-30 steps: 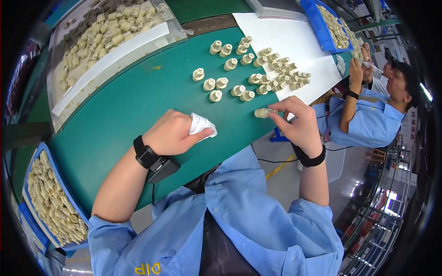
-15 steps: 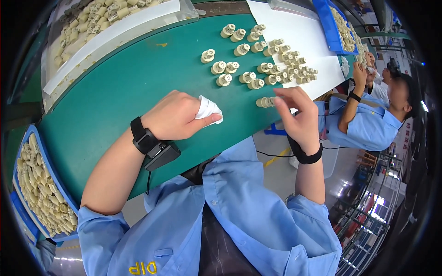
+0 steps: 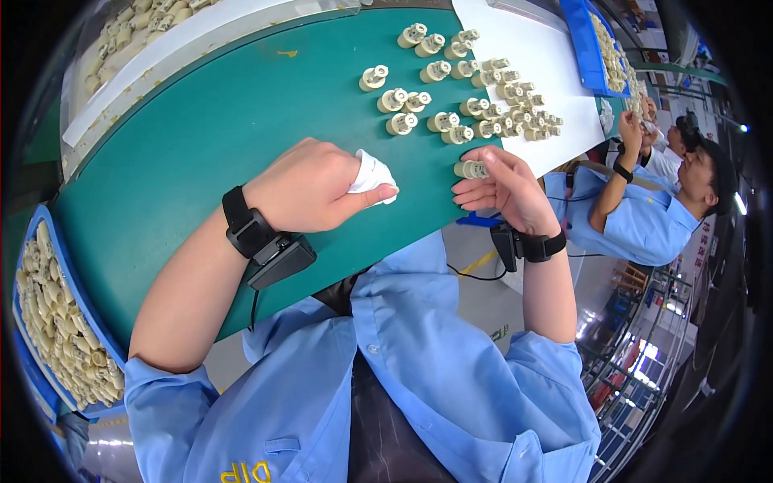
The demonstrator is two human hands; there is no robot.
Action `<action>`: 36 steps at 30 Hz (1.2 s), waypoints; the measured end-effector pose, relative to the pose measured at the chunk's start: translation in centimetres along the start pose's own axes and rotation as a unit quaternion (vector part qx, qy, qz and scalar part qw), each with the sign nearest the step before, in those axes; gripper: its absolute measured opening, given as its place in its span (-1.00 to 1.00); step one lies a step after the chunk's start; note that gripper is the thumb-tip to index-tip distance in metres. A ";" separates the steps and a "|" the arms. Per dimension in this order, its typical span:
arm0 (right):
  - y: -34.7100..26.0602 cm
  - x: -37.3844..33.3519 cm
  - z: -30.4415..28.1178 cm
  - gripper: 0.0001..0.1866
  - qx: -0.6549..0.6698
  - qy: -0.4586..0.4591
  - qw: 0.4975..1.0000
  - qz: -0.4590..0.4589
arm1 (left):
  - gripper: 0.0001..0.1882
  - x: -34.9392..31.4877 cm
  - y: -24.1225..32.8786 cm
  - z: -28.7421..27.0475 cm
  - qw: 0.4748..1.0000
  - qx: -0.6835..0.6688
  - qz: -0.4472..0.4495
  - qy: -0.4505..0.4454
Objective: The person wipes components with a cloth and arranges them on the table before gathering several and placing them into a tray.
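Observation:
My left hand (image 3: 310, 187) is closed, with a folded white cloth (image 3: 374, 177) pinched between thumb and fingers above the green tabletop (image 3: 217, 105). To its right, my right hand (image 3: 509, 187) has its palm turned up. Its thumb and curled fingers close around a small cream cylindrical plastic part (image 3: 469, 170), which lies sideways by the table's edge. Beyond the hands stand several similar cream parts (image 3: 401, 123), upright, each with a narrower neck on top. Some stand on the green surface and others on a white sheet (image 3: 539, 60).
A blue bin (image 3: 76, 302) heaped with cream parts is at the left edge. At the back left, a tray (image 3: 201, 22) holds more of them. Another blue bin (image 3: 586, 48) stands at the far right. A person in a blue shirt (image 3: 636, 213) works along the right side.
My right hand has turned palm up and its fingers have closed around the cream part lying by the edge. The left hand keeps the cloth. The whole view has shifted slightly.

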State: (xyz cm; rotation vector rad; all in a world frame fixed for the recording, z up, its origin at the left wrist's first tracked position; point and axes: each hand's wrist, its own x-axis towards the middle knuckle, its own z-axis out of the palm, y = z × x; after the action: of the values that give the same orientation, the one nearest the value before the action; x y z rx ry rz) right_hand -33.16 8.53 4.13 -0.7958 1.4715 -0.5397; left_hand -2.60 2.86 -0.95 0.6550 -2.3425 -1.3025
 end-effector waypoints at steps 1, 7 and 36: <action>-0.1 0.0 0.0 -0.59 0.008 -0.002 1.000 0.000 | -0.65 0.1 0.0 -0.1 1.000 0.005 -0.004 -0.005; 0.0 0.1 -0.2 -0.56 0.002 -0.011 1.000 -0.001 | -0.64 0.0 0.0 0.3 1.000 -0.025 0.010 0.015; 0.8 0.4 0.8 -0.63 -0.005 0.053 0.999 -0.005 | -0.62 -0.2 -0.2 0.3 1.000 -0.006 0.007 0.012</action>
State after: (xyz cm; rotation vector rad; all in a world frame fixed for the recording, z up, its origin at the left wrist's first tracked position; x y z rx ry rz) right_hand -32.50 8.83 3.26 -0.7940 1.5694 -0.5897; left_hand -2.58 3.13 -1.28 0.6467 -2.3157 -1.2948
